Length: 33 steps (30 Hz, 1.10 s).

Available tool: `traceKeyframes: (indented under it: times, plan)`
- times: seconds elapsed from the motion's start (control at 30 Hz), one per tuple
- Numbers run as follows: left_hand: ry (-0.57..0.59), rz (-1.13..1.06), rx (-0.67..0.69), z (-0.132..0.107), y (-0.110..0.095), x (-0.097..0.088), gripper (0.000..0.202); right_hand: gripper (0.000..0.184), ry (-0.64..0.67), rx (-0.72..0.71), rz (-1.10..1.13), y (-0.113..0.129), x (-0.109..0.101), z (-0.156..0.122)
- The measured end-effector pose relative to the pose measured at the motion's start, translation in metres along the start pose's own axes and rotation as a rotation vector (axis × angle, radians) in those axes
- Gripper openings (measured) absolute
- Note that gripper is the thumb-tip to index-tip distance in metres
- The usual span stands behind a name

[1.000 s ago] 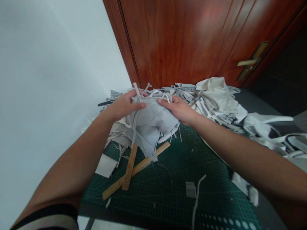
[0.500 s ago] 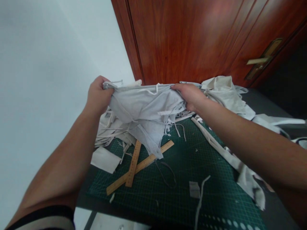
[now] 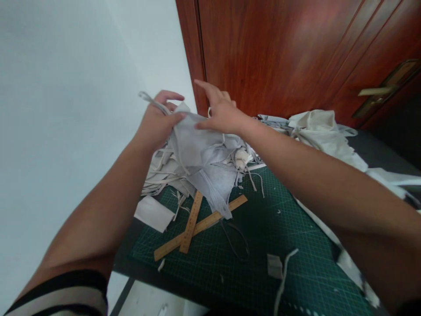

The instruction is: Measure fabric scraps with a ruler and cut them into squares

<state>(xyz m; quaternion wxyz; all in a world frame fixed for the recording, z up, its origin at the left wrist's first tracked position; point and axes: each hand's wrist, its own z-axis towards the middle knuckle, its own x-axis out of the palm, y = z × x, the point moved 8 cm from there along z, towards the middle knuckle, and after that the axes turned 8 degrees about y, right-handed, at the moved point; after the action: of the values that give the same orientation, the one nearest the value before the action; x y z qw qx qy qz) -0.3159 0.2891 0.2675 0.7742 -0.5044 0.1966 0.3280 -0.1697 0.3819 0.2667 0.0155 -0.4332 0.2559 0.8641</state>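
Note:
My left hand (image 3: 161,116) grips a light grey cloth (image 3: 190,140) near its upper edge, thumb in front, with a thin cord trailing past the knuckles. Just right of it, my right hand (image 3: 222,109) is open, its index finger stretched up and its thumb apart, close against the cloth; whether the thumb touches is unclear. Below, the cloth hangs onto a pile of grey fabric strips (image 3: 158,177). Two wooden rulers (image 3: 192,224) lie crossed under the lowest corner of fabric.
A green cutting mat (image 3: 263,219) covers the table, with a small grey patch (image 3: 274,266), a pale cord (image 3: 283,278) and a dark loop (image 3: 241,254) on it. More cream fabric (image 3: 315,127) is heaped at the back right. A white wall (image 3: 82,87) and wooden door (image 3: 279,57) stand behind.
My right hand has let go of the cloth's right end and moved left and up, close to my left hand. The stretched cloth has slackened. The view has shifted slightly.

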Motion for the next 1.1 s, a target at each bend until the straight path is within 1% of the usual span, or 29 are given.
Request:
traceKeyframes:
  times: [0.03, 0.07, 0.1, 0.13, 0.2, 0.23, 0.27, 0.3, 0.37, 0.4, 0.43, 0.5, 0.53, 0.57, 0.6, 0.63, 0.67, 0.7, 0.73, 0.77, 0.8, 0.87, 0.9, 0.93, 0.97, 1.03, 1.07, 1.1]
  plan:
    - [0.055, 0.012, 0.025, 0.0, -0.007, 0.009, 0.051, 0.065, 0.031, -0.063, 0.026, 0.013, 0.008, 0.007]
    - [0.082, 0.025, 0.046, 0.0, -0.013, 0.014, 0.051, 0.055, 0.059, -0.097, 0.043, 0.022, 0.013, 0.012]
    - [0.082, 0.034, 0.059, -0.001, -0.017, 0.016, 0.052, 0.045, 0.085, -0.106, 0.052, 0.027, 0.017, 0.016]
    - [0.072, 0.035, 0.064, -0.001, -0.02, 0.015, 0.054, 0.035, 0.103, -0.094, 0.058, 0.028, 0.017, 0.018]
    - [0.067, 0.024, 0.059, -0.003, -0.018, 0.011, 0.062, 0.02, 0.109, -0.041, 0.068, 0.024, 0.01, 0.017]
    - [0.081, 0.016, 0.052, -0.004, -0.015, 0.009, 0.066, 0.017, 0.099, -0.015, 0.076, 0.019, 0.002, 0.015]
    - [0.101, 0.013, 0.042, -0.004, -0.009, 0.009, 0.064, 0.016, 0.074, 0.008, 0.085, 0.015, -0.008, 0.012]
    - [0.124, 0.014, 0.03, -0.004, -0.002, 0.008, 0.057, 0.018, 0.035, 0.033, 0.091, 0.009, -0.019, 0.009]
    - [0.136, 0.024, 0.0, -0.001, 0.017, 0.006, 0.031, 0.021, -0.064, 0.101, 0.086, -0.002, -0.045, 0.003]
    - [0.114, 0.034, -0.023, 0.002, 0.029, 0.002, 0.017, 0.022, -0.127, 0.139, 0.082, -0.008, -0.059, 0.0]
    - [0.065, 0.048, -0.057, 0.005, 0.042, -0.004, 0.009, 0.021, -0.201, 0.174, 0.096, -0.014, -0.074, -0.003]
    - [-0.04, 0.114, -0.176, 0.01, 0.071, -0.019, 0.017, 0.015, -0.341, 0.22, 0.169, -0.023, -0.101, -0.01]
    - [-0.06, 0.181, -0.263, 0.011, 0.085, -0.025, 0.022, 0.013, -0.395, 0.233, 0.222, -0.026, -0.113, -0.013]
    - [-0.039, 0.264, -0.349, 0.012, 0.097, -0.029, 0.033, 0.012, -0.426, 0.248, 0.273, -0.028, -0.123, -0.016]
    - [-0.013, 0.341, -0.422, 0.012, 0.104, -0.032, 0.053, 0.014, -0.431, 0.265, 0.321, -0.029, -0.13, -0.018]
    - [0.023, 0.4, -0.454, 0.013, 0.105, -0.032, 0.077, 0.015, -0.422, 0.277, 0.369, -0.028, -0.135, -0.02]
    - [0.054, 0.423, -0.434, 0.014, 0.098, -0.029, 0.098, 0.017, -0.394, 0.266, 0.425, -0.025, -0.137, -0.021]
    - [0.071, 0.399, -0.362, 0.017, 0.082, -0.023, 0.112, 0.018, -0.35, 0.23, 0.495, -0.019, -0.136, -0.021]
    - [0.084, 0.335, -0.248, 0.02, 0.06, -0.014, 0.119, 0.02, -0.289, 0.174, 0.564, -0.01, -0.133, -0.021]
    - [0.111, 0.231, -0.094, 0.022, 0.031, -0.002, 0.117, 0.021, -0.22, 0.111, 0.622, 0.001, -0.127, -0.021]
    - [0.148, 0.093, 0.033, 0.024, 0.002, 0.012, 0.11, 0.022, -0.15, 0.049, 0.662, 0.013, -0.119, -0.022]
    - [0.24, -0.166, 0.211, 0.027, -0.052, 0.038, 0.102, 0.023, -0.036, -0.026, 0.664, 0.034, -0.103, -0.025]
    - [0.266, -0.238, 0.261, 0.029, -0.074, 0.049, 0.092, 0.023, -0.015, -0.036, 0.638, 0.041, -0.096, -0.028]
    - [0.247, -0.263, 0.264, 0.032, -0.089, 0.054, 0.074, 0.023, -0.017, -0.044, 0.606, 0.047, -0.093, -0.032]
    - [0.247, -0.278, 0.248, 0.035, -0.1, 0.06, 0.061, 0.022, -0.037, -0.058, 0.574, 0.051, -0.091, -0.037]
    - [0.217, -0.35, 0.219, 0.039, -0.112, 0.063, 0.037, 0.016, -0.137, -0.096, 0.527, 0.054, -0.097, -0.051]
    - [0.187, -0.395, 0.207, 0.039, -0.116, 0.061, 0.029, 0.018, -0.19, -0.128, 0.525, 0.054, -0.1, -0.06]
    - [0.147, -0.436, 0.202, 0.038, -0.118, 0.057, 0.026, 0.031, -0.218, -0.157, 0.527, 0.053, -0.101, -0.069]
